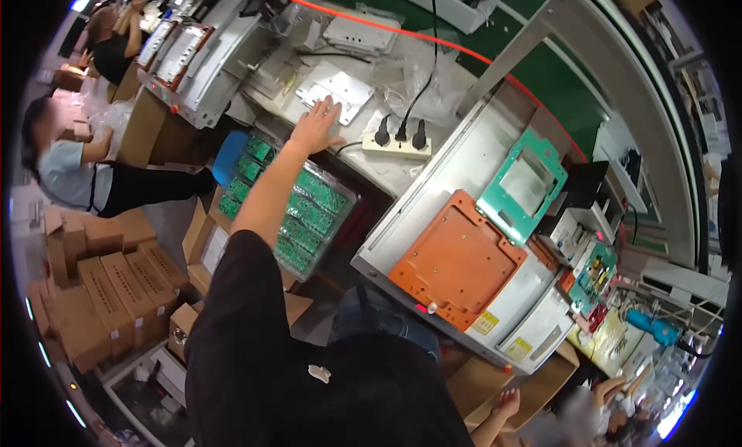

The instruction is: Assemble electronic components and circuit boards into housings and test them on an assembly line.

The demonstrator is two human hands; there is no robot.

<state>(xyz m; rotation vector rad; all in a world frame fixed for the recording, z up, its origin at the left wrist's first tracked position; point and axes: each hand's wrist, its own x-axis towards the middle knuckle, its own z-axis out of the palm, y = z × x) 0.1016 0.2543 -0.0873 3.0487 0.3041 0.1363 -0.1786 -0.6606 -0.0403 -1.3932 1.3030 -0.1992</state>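
Note:
My left hand (315, 127) reaches out with its fingers spread, the tips over the near edge of a white flat panel with small holes (335, 93). Whether they touch it I cannot tell. Below the outstretched left arm stands a clear tray (311, 271) of green circuit boards (315, 192). Low at the right of my body hangs my right hand (505, 404), fingers loosely bent and nothing visible in them. It is near an open cardboard box (543, 393). To the right, an orange fixture plate (457, 260) and a green frame (523, 185) lie on a white machine.
A white power strip (396, 144) with black plugs sits right of my left hand, beside plastic bags (417, 76). An orange-red cable (363, 22) crosses the back. Stacked cartons (116, 292) and a person in a light shirt (69, 168) are at the left.

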